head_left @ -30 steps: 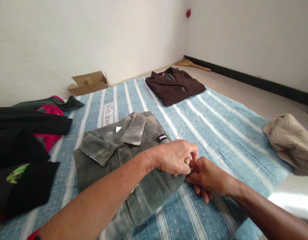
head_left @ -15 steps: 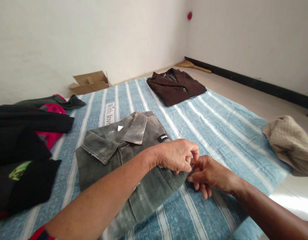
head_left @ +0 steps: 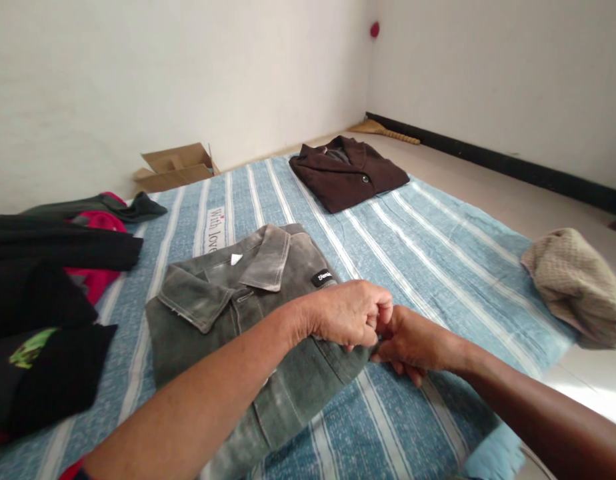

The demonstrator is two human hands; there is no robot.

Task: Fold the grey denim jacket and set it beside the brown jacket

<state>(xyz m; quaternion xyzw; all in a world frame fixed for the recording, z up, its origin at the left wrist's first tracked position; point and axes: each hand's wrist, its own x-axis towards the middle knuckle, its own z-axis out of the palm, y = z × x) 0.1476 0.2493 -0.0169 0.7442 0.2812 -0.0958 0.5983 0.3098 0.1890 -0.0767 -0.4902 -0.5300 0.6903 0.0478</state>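
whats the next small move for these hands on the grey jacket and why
Probably smooth the edge of the grey denim jacket: the left hand and right hand meet there, where the cloth looks bunched, while the collar lies flat.

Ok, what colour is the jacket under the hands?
Faded grey-green denim jacket, clearest in the head view.

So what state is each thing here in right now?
Grey jacket: folded, lying flat
Left hand: pinching jacket edge
Right hand: pinching jacket edge
Brown jacket: folded, buttoned
Beige cloth: crumpled
Cardboard box: flaps open
Black clothes: heaped
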